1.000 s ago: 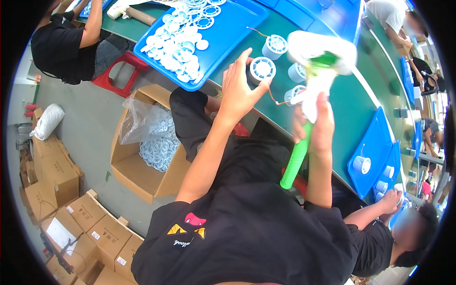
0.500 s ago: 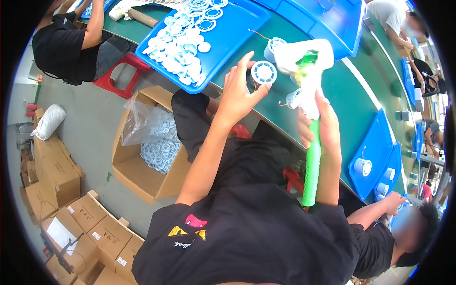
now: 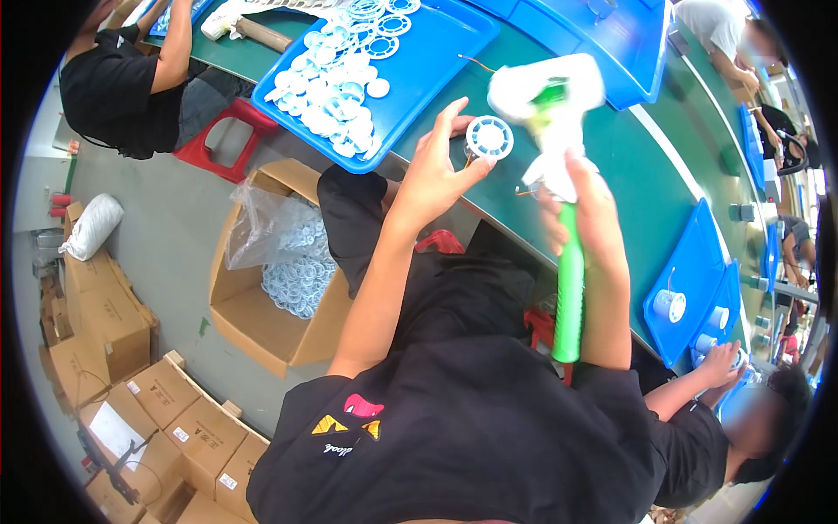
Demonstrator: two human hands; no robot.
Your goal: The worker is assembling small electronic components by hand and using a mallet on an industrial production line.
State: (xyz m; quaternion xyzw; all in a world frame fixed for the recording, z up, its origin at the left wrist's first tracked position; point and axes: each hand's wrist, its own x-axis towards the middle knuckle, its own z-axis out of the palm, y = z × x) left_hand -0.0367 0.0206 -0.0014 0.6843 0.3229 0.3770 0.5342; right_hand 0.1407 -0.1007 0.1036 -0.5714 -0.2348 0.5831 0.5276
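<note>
My left hand (image 3: 429,179) is at the table edge, thumb and fingers curved round a small round part with a white slotted cap (image 3: 490,138). Thin wires show beneath it. In my right hand (image 3: 587,210) is a hammer with a green handle (image 3: 569,297), gripped near the top. The hammer's head (image 3: 546,92) is wrapped in white material with some green showing through, and is blurred by motion. It hangs to the right of the capped part, apart from it, and covers part of the table. A thin wire end (image 3: 526,191) pokes out beside it.
A blue tray (image 3: 436,74) of white discs and slotted rings lies left on the green table (image 3: 650,166). A blue bin (image 3: 624,52) stands behind. Blue trays (image 3: 672,275) with capped parts sit right, near a co-worker (image 3: 698,437). An open carton (image 3: 262,327) of rings is on the floor.
The hammer's head has swung up and to the left, and my right hand has shifted slightly left with it. My left hand stays round the capped part.
</note>
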